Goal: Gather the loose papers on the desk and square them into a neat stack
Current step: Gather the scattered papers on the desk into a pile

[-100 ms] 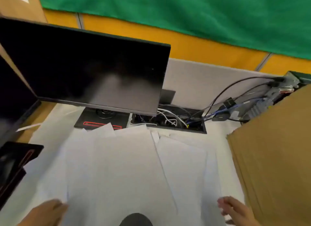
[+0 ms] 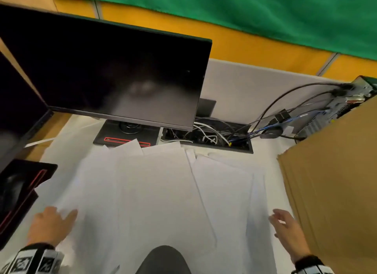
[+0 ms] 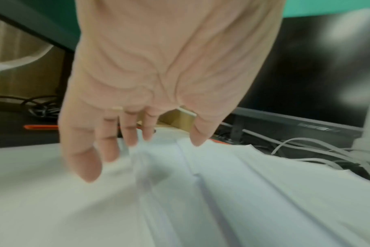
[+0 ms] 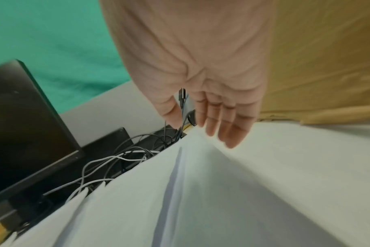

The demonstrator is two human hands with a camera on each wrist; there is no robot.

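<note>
Several loose white papers (image 2: 155,192) lie overlapping and fanned out across the white desk (image 2: 265,151), between the monitor base and the near edge. My left hand (image 2: 53,222) is at the near left of the spread, fingers straight and spread just over the sheets (image 3: 201,192); whether it touches them is unclear. My right hand (image 2: 283,224) hovers at the near right, beside the cardboard, fingers straight and apart over the papers (image 4: 201,192). Neither hand holds anything.
A black monitor (image 2: 114,73) stands at the back on a base (image 2: 126,135) partly covered by sheet corners. A cable well (image 2: 208,137) with tangled wires lies behind the papers. A cardboard box (image 2: 336,182) walls the right. A second monitor's base (image 2: 22,184) sits at left.
Both hands have moved forward onto the paper spread, further into view from the near edge.
</note>
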